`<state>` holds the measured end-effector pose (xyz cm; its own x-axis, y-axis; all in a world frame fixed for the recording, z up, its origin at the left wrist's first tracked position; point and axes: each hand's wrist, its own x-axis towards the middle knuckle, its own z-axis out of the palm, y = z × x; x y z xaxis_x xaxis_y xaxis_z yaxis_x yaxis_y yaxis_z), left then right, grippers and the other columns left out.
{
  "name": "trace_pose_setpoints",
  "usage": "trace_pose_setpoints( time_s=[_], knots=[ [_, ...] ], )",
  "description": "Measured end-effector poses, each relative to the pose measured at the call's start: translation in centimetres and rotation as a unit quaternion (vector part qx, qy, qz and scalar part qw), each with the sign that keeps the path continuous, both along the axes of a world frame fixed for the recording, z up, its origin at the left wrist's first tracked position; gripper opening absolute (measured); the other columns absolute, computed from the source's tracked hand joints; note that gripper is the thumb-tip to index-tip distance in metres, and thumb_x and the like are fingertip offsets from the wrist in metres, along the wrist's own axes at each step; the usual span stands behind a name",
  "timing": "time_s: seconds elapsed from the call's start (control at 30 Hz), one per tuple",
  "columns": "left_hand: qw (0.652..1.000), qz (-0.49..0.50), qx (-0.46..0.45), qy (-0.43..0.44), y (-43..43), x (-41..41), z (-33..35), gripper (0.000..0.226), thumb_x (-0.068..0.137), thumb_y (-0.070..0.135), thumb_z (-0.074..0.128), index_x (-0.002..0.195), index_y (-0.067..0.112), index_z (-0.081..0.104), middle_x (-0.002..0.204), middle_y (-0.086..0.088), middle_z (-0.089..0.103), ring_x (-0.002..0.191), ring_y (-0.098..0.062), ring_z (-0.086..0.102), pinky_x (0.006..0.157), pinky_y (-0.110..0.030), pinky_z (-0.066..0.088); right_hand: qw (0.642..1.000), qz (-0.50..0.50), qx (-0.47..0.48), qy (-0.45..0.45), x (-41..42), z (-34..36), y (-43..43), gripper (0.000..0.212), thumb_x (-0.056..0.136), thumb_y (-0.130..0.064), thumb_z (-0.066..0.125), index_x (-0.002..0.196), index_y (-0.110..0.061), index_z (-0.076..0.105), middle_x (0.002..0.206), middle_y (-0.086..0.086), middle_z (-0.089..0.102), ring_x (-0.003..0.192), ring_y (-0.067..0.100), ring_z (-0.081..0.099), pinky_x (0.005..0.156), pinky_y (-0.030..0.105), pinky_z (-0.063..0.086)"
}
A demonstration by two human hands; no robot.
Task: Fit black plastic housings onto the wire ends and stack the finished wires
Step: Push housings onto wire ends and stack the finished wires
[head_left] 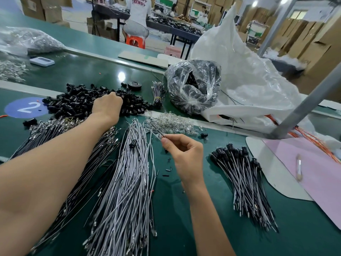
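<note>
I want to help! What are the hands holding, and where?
The right hand pinches a thin black-and-grey wire near its tip. The left hand rests on the pile of small black plastic housings; whether it grips one is hidden.

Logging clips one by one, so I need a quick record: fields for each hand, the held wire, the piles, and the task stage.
left: left hand reaches into the pile of black housings; fingers hidden
right: right hand pinches one wire
unfitted: grey wires fanned across the green table
finished: finished wires stacked right of the right hand, housings at the far end
spares: clear bag of housings behind
stage: no housing visible on the held wire
</note>
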<state>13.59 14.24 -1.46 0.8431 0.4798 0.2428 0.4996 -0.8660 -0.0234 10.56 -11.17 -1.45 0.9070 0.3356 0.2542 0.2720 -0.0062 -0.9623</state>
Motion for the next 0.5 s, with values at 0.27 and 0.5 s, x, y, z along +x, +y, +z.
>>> trace_pose_setpoints(
  time_s=[0.27, 0.5],
  knots=[
    [0.999, -0.041, 0.017, -0.025, 0.2, -0.3, 0.3, 0.007, 0.091, 0.008, 0.061, 0.089, 0.002, 0.064, 0.096, -0.017, 0.066, 0.095, -0.036, 0.061, 0.072, -0.040, 0.049, 1.000, 0.002, -0.006, -0.004, -0.1, -0.1, 0.1, 0.013, 0.082, -0.010, 0.078, 0.081, -0.023, 0.077, 0.075, 0.000, 0.074, 0.069, 0.013, 0.065, 0.069, 0.029, 0.056],
    [0.767, -0.098, -0.548, -0.318, -5.1, -4.8, 3.0, 0.012, 0.080, 0.002, 0.076, 0.088, 0.004, 0.067, 0.075, -0.010, 0.073, 0.064, -0.016, 0.072, 0.059, -0.024, 0.058, 1.000, -0.011, 0.018, -0.014, 0.1, 0.2, -0.2, 0.016, 0.078, -0.009, 0.080, 0.079, -0.025, 0.077, 0.075, -0.002, 0.075, 0.071, 0.013, 0.070, 0.069, 0.023, 0.055]
  ],
)
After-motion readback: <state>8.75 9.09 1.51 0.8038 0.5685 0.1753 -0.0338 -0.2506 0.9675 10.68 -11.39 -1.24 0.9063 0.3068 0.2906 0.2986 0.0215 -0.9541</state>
